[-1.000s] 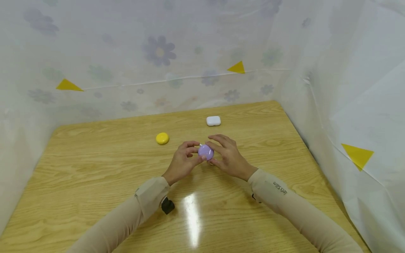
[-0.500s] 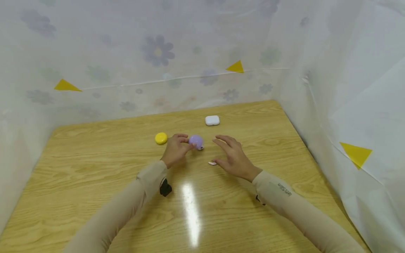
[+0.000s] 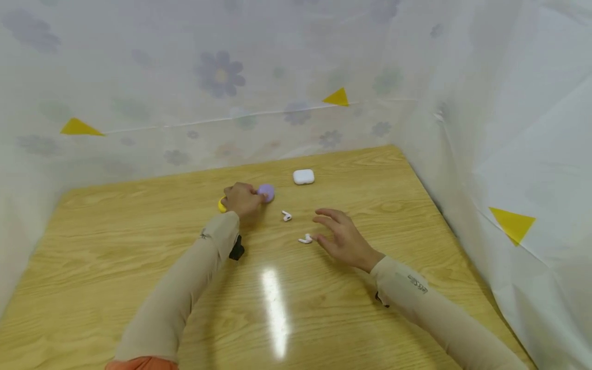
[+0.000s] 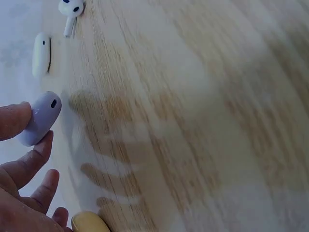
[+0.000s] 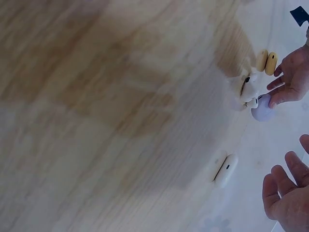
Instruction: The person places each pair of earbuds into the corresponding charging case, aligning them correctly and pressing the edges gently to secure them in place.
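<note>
Head view: before the white earbud case (image 3: 303,177), the right hand (image 3: 344,240), fingers apart, holds nothing (near earbud (image 3: 306,239) by its thumb); then another earbud (image 3: 287,217); left of that case, a yellow case (image 3: 222,205), and the left hand (image 3: 243,199) pinching a lilac case (image 3: 266,192).

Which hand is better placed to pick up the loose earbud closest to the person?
Probably the right hand: it holds nothing and sits close beside that earbud, while the left hand is farther off, pinching the purple case.
</note>
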Demonstrator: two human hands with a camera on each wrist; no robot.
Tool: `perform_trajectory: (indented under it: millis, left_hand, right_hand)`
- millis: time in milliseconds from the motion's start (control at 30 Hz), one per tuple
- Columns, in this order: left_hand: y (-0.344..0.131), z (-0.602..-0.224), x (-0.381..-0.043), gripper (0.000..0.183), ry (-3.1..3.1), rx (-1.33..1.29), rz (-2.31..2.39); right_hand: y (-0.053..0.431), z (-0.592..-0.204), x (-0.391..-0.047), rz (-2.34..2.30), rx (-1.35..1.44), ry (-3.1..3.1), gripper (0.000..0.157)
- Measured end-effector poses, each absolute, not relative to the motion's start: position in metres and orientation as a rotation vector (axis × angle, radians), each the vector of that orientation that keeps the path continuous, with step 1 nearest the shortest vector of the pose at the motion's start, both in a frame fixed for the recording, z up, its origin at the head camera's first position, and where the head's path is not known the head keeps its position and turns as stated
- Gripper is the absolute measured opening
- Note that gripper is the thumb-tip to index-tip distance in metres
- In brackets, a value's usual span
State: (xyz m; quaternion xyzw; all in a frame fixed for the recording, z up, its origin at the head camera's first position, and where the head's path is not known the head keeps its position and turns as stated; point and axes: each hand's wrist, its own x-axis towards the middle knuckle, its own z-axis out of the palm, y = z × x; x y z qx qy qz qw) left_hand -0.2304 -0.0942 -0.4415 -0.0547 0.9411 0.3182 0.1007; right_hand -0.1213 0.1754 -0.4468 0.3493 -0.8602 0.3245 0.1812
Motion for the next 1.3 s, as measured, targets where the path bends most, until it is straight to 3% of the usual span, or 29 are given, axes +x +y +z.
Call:
perform_trajectory:
  millis: [433,867,1067,1300]
  left_hand:
    - [-0.097,-0.441,-0.238,0.036,2.768,-0.126,0.792]
    - [-0.095,-0.429,-0.246,0.059,2.786,0.002,0.406]
    - [-0.073,-0.420,-0.254,0.059,2.877,0.222,0.585]
    - [-0.032,-0.425,-0.266,0.073,2.937,0.467,0.603]
  right_hand:
    - [0.178,-0.449,-0.118,0.934,0.958,-2.470,0.036]
    - [0.185,-0.457,-0.117,0.933,0.959,-2.461,0.035]
    - [0.191,-0.459,-0.113,0.946,0.928,-2.483,0.035]
    - [0.196,-0.465,-0.107,0.989,0.888,-2.539,0.030]
